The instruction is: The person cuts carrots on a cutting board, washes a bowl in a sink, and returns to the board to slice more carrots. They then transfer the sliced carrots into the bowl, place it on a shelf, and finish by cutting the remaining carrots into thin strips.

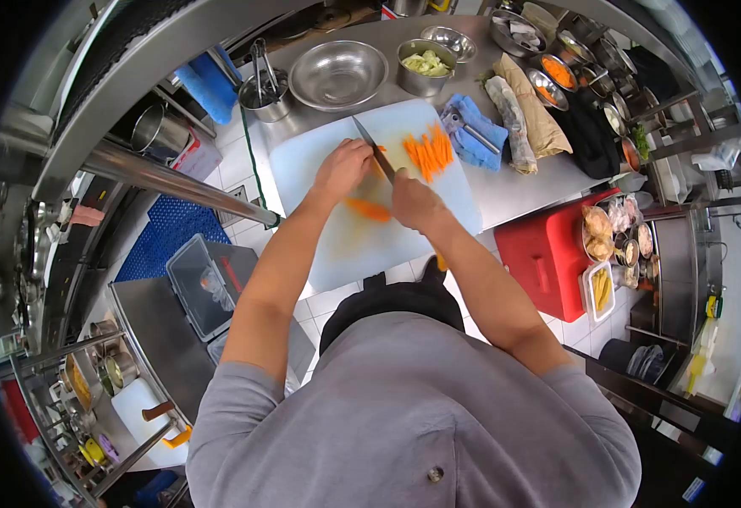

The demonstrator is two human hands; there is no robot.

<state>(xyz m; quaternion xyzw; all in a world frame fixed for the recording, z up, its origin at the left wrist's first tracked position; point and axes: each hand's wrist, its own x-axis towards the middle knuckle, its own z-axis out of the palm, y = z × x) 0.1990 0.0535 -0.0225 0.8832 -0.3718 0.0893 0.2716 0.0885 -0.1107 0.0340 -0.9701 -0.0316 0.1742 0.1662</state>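
Note:
My right hand (414, 201) grips a kitchen knife (374, 146), its blade pointing away to the upper left over a white cutting board (303, 245). Close to the blade's left side, my left hand (343, 169) has its fingers curled down on a carrot piece, mostly hidden by the fingers and knife. Bits of orange show beside the blade. Nearer my body lies another piece of carrot (369, 209). A pile of cut carrot sticks (428, 154) rests on the board's right side.
Behind the board stand a wide steel bowl (338, 74), a pot of chopped pale green vegetable (426, 69) and a pot holding tongs (264, 91). A blue cloth (474, 134) with a metal-handled tool lies right of the board. A red cooler box (533, 258) stands lower right.

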